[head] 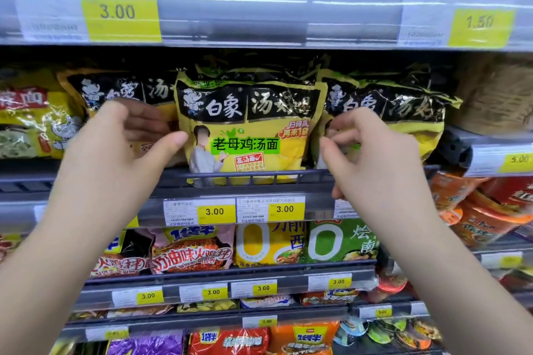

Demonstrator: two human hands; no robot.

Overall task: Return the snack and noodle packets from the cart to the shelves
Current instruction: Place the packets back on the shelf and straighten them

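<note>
A yellow and black noodle packet (251, 130) stands upright on the middle shelf behind its wire rail (314, 173). Two matching packets stand beside it, one on the left (150, 89) and one on the right (403, 106). My left hand (115, 153) is at the centre packet's left edge; the thumb tip touches it and the fingers reach straight in beside it. My right hand (372, 153) hovers just off the packet's right edge with loosely curled fingers, holding nothing. No cart is in view.
Price tags (215, 212) marked 3.00 line the shelf front below the packet. Lower shelves hold more noodle packets (190, 253) and bowl noodles (386, 331). Red packets (490, 210) fill the right side, and a yellow packet (28, 121) sits at far left.
</note>
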